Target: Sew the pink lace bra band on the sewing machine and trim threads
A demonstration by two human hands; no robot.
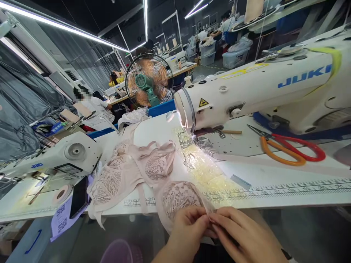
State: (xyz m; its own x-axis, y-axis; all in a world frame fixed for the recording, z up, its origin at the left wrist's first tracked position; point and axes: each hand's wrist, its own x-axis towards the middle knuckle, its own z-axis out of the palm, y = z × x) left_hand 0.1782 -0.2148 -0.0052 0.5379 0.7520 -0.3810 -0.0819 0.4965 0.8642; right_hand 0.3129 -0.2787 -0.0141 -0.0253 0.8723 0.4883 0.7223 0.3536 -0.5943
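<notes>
Pink lace cup (178,199) hangs over the near edge of the white table (274,171). The left hand (189,230) and right hand (241,237) pinch its right edge, fingertips meeting. More lace pieces (123,175) lie to its left, and scissors (290,148) rest beside the sewing machine (260,91).

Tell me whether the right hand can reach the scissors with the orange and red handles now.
Probably yes, once it lets go. The right hand pinches the lace cup together with the left hand. The scissors lie uncovered on the table, farther right, with nothing between.
</notes>
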